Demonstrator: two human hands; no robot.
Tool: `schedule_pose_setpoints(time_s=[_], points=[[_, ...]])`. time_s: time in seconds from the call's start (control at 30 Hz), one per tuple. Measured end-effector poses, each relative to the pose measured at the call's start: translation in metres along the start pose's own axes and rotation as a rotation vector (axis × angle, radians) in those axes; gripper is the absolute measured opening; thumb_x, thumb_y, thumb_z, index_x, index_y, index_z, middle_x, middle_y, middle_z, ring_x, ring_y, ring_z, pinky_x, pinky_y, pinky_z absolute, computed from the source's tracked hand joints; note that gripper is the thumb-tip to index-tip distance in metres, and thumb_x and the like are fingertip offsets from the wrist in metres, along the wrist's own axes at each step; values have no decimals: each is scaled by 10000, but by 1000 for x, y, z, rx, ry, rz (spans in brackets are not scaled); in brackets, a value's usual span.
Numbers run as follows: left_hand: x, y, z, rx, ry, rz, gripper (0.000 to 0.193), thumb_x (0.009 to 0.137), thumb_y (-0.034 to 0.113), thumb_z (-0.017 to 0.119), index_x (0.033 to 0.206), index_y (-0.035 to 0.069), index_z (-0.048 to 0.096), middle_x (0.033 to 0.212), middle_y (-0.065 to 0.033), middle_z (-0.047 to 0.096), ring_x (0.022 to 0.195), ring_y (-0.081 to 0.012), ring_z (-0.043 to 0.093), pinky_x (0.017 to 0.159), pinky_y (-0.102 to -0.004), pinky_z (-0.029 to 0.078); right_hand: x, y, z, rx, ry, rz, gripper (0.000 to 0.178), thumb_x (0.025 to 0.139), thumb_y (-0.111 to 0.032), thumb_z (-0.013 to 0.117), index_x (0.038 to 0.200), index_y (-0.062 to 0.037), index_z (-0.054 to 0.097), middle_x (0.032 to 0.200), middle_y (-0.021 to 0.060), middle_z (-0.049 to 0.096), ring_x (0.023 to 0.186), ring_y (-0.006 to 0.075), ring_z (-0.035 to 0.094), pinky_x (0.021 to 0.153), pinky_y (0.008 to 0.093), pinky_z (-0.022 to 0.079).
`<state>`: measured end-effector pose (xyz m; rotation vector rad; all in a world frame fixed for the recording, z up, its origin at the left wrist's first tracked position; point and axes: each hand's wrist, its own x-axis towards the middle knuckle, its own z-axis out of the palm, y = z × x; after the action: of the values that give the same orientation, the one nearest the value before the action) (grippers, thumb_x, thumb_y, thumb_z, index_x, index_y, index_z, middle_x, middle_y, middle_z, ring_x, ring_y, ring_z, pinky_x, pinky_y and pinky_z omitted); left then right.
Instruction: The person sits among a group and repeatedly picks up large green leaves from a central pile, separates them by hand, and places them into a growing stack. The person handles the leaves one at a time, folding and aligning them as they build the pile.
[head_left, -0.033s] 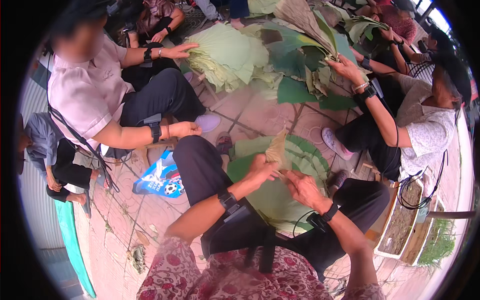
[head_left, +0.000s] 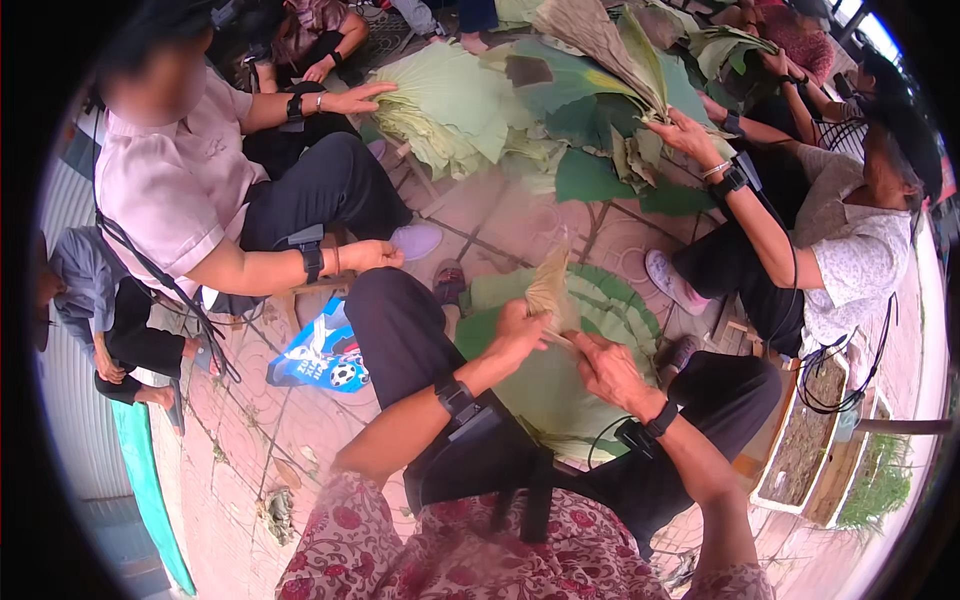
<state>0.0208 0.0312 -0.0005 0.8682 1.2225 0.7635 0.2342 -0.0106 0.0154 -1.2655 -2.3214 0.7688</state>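
Observation:
Between my knees lies a broad round stack of large green leaves [head_left: 628,312], its outer edges overlapping in layers. Just above it, a dry, yellowish folded leaf [head_left: 549,284] points away from me. My left hand [head_left: 517,337] is closed, pinching this leaf low on its left side. Close beside it, my right hand [head_left: 612,372] has its fingers pressed together at the leaf's narrow lower end. My hands partly hide that lower end.
On the left a seated person's hand [head_left: 362,98] touches a pale leaf pile [head_left: 445,105]. To the right, another person's hand [head_left: 688,138] grips a dry leaf bundle [head_left: 605,45]. A blue bag [head_left: 318,355] lies by my left knee; planters [head_left: 800,450] stand at right.
The yellowish leaf has shifted slightly left and stands a bit taller above my hands. My left hand has moved slightly left; the bundle held by the person on the right has also shifted left.

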Motion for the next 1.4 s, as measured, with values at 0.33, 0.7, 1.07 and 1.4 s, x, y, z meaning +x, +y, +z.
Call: schedule_pose_setpoints(time_s=[0.33, 0.7, 1.07, 1.4], points=[[-21, 74, -57, -46, 319, 314, 206, 908, 184, 696, 1011, 12, 649, 836, -22, 676, 642, -64, 578, 515, -216, 459, -3, 86, 55, -257, -481, 288, 383, 783, -174, 644, 1144, -50, 610, 857, 205, 689, 879, 392, 662, 790, 473, 527], [-14, 75, -83, -184, 333, 410, 206, 906, 126, 700, 1058, -5, 655, 912, -11, 699, 714, -40, 609, 598, -188, 446, -10, 58, 146, 24, -584, 92, 645, 752, -492, 736, 1234, -86, 594, 1208, 141, 644, 1120, 326, 614, 897, 452, 506], [-20, 88, -102, -278, 365, 223, 216, 907, 115, 689, 1081, -3, 644, 969, -63, 699, 790, -120, 673, 659, -256, 523, -53, 82, 181, -5, -583, -91, 698, 671, -329, 806, 1210, 15, 525, 1072, 202, 635, 1050, 339, 616, 845, 448, 517], [-14, 71, -102, -249, 297, 241, 182, 888, 176, 716, 1014, 54, 666, 856, 15, 676, 636, -32, 544, 547, -198, 386, -41, 134, 136, 556, -68, 269, 238, 794, -109, 707, 990, 25, 726, 870, 108, 720, 853, 164, 667, 748, 326, 502]])
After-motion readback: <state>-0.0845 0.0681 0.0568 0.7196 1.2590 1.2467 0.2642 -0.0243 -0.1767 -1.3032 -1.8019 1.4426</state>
